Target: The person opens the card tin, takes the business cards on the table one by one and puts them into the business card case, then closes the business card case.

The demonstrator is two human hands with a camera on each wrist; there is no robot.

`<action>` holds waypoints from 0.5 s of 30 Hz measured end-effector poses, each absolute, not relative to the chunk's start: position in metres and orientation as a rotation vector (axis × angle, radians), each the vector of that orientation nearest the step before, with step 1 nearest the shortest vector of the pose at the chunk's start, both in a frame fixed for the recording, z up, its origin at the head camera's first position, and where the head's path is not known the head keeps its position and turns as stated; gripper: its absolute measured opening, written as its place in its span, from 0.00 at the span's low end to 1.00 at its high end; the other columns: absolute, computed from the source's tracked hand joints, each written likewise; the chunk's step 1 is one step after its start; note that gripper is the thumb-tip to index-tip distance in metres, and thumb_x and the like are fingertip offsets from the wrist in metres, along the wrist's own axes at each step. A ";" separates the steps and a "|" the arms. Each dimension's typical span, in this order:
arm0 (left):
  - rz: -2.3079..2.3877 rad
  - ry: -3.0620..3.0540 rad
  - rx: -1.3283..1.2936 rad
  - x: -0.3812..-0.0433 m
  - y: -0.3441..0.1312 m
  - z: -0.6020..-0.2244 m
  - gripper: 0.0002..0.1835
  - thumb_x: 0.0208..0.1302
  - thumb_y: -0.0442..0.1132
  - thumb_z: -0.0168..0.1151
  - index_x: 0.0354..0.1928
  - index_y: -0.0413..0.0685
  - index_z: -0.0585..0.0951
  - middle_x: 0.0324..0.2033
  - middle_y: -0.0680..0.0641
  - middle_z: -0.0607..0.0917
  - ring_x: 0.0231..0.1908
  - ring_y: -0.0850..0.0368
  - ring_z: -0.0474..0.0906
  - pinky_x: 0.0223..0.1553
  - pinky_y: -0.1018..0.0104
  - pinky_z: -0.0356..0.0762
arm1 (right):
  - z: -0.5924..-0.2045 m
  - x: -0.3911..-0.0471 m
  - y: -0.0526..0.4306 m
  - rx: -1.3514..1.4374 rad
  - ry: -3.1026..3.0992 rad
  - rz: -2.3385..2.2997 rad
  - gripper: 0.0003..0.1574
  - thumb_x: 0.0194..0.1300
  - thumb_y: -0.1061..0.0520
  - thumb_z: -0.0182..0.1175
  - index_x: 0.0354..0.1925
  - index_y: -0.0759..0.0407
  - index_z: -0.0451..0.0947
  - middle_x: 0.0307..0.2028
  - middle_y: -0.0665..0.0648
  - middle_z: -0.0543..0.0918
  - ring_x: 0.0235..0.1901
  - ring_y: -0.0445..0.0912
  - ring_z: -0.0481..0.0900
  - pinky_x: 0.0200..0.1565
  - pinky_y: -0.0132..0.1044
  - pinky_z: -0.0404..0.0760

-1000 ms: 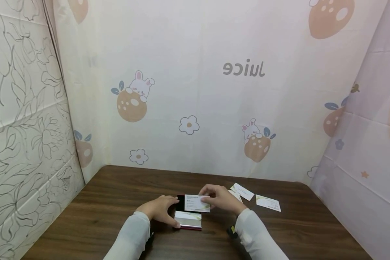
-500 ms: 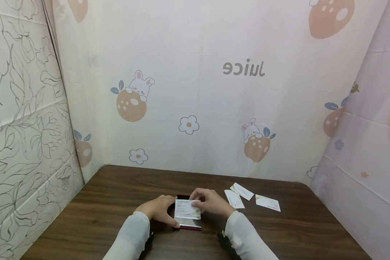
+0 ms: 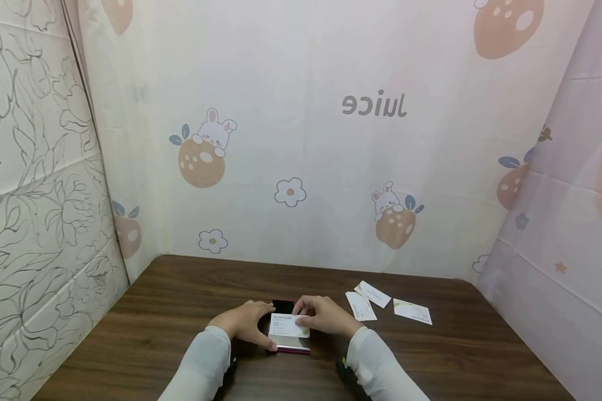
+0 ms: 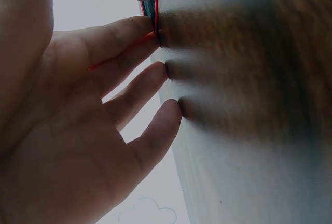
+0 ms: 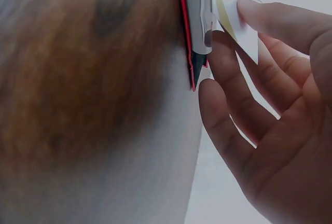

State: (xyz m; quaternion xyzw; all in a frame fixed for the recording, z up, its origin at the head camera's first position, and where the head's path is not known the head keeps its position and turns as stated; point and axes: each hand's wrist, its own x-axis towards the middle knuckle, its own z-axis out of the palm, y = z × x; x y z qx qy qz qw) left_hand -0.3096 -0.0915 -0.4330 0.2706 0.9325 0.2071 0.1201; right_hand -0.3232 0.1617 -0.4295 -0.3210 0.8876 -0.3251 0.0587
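A card case [image 3: 282, 306] with a black inner side, a silvery part and a red edge lies unfolded on the table. My left hand [image 3: 246, 323] holds it at its left side, thumb at the near corner and fingertips at the far one. In the left wrist view, fingers touch the red edge of the case [image 4: 155, 1]. My right hand [image 3: 326, 314] pinches a white business card [image 3: 283, 324] over the case's silvery part. The right wrist view shows that card [image 5: 241, 29] tilted between thumb and fingers, beside the case [image 5: 197, 22].
Several business cards lie to the right on the brown wooden table [image 3: 180, 301]: one card [image 3: 361, 306] touches or overlaps another card [image 3: 375, 294], and a third card [image 3: 412, 312] lies apart. Printed curtains [image 3: 291, 139] stand behind the table and at both sides.
My right hand has carried the business card left and toward me, from the case's black part to its silvery part. The left hand has stayed put.
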 end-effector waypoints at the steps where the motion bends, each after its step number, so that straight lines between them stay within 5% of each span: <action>1: 0.607 2.724 0.793 -0.309 -0.091 -0.433 0.52 0.47 0.61 0.78 0.71 0.41 0.70 0.69 0.41 0.70 0.68 0.41 0.63 0.64 0.41 0.65 | -0.429 -0.323 0.162 -0.966 2.682 -0.981 0.07 0.67 0.57 0.67 0.44 0.54 0.81 0.32 0.43 0.81 0.33 0.36 0.76 0.37 0.33 0.76; 15: 0.628 2.712 0.787 -0.307 -0.093 -0.431 0.51 0.48 0.60 0.78 0.70 0.42 0.71 0.69 0.42 0.70 0.68 0.41 0.63 0.64 0.41 0.66 | -0.429 -0.317 0.160 -0.973 2.598 -0.895 0.05 0.65 0.58 0.69 0.39 0.51 0.82 0.32 0.42 0.81 0.32 0.37 0.77 0.38 0.31 0.77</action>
